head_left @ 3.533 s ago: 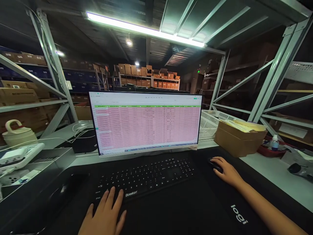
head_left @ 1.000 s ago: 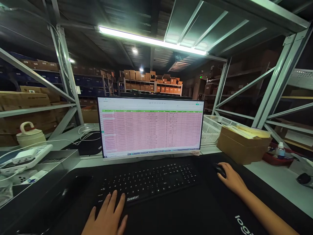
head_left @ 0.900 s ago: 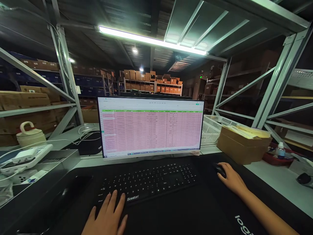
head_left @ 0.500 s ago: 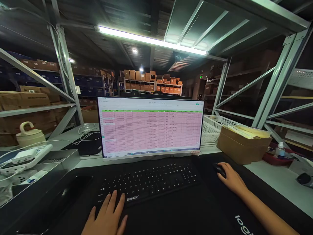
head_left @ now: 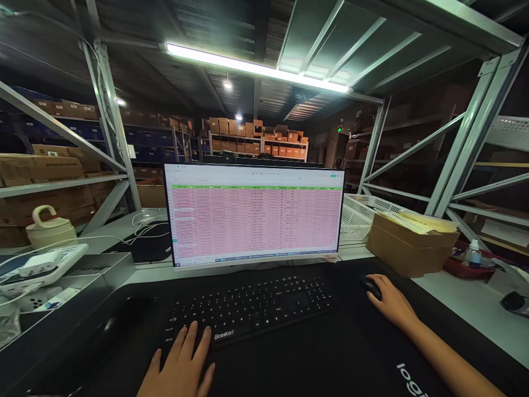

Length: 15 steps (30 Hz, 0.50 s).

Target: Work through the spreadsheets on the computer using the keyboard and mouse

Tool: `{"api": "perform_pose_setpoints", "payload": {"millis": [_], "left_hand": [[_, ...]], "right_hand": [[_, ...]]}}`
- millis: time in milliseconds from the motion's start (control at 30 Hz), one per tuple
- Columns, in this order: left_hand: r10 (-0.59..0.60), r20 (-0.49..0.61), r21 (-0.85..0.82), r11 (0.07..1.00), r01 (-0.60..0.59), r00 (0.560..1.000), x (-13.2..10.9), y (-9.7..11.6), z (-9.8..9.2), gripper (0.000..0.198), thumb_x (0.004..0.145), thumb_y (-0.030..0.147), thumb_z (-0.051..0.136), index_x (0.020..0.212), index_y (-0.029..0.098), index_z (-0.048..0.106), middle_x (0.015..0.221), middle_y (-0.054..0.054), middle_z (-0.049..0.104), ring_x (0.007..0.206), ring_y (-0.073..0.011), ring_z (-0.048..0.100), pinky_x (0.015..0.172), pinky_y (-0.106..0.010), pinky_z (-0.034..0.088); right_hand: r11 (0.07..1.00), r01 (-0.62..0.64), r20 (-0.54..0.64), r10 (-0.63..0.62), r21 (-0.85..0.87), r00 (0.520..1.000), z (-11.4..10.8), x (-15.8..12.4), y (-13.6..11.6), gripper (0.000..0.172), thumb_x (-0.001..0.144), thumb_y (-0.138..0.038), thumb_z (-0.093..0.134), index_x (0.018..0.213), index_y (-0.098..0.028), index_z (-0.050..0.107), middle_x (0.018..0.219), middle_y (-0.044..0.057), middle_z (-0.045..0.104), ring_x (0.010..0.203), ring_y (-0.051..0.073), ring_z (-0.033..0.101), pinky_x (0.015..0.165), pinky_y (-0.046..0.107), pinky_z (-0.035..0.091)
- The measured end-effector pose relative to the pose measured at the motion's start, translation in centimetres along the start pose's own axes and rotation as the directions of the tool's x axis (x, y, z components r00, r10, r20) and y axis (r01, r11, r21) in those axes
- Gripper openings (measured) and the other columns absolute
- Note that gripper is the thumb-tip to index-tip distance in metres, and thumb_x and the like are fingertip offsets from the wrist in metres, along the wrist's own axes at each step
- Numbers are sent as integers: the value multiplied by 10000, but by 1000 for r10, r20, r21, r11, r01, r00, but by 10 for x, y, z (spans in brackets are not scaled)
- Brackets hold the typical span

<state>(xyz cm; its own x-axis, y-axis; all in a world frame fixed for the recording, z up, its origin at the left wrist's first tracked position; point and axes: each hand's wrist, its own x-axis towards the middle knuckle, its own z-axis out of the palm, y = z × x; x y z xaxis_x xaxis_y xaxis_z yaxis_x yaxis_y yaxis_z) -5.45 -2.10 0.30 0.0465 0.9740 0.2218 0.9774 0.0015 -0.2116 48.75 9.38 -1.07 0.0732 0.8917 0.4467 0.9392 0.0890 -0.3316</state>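
Rows on the monitor have shifted since a moment ago; the keyboard reaches under the splayed left hand's fingertips, the mouse under the cupped right hand

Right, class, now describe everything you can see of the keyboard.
The keyboard is black and plastic-looking, with small pale key markings and "Bosston" in white along its near edge. It lies on the black desk mat, in front of the monitor, slanting upward to the right in the picture. The left hand's fingers cover its near left corner; whether they press keys is unclear.
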Motion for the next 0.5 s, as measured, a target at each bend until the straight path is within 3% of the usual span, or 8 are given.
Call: {"api": "perform_pose_setpoints", "payload": {"millis": [500], "left_hand": [[0,-14,-53,999,-1,1000,0,-1,2,578,904,362,319,1441,208,469,1559,-152,414,1410,-353,452,1112,-620,396]], "right_hand": [[1000,4,7,-4,-2,1000,-2,0,-1,425,831,-404,499,1233,-282,560,1312,62,588,1169,226,611,1023,405,484]]}}
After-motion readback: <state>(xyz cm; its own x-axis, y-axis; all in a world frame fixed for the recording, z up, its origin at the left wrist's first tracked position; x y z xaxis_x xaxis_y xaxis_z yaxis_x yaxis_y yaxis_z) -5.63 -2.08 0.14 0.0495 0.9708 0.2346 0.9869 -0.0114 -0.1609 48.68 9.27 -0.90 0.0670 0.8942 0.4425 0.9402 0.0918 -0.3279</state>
